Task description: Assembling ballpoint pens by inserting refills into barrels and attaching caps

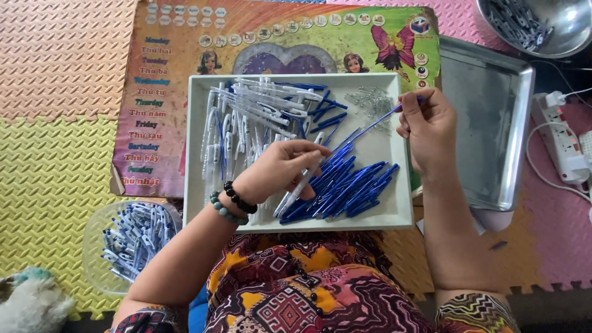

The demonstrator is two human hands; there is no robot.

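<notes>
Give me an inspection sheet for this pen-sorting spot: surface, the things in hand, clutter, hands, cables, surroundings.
Surface: foam floor mats, pink and yellow, with a printed poster under the white tray.
Things in hand: the tray holds clear pen barrels, blue refills and a small heap of springs.
Clutter: clear tub of finished pens at left; bare metal tray at right; steel bowl of dark parts at top right.
Hands: left hand holds a clear barrel over the tray; right hand pinches one thin blue refill.
Cables: white power strip with white leads at far right.
Surroundings: patterned clothing on the lap; a fuzzy toy at bottom left.
</notes>
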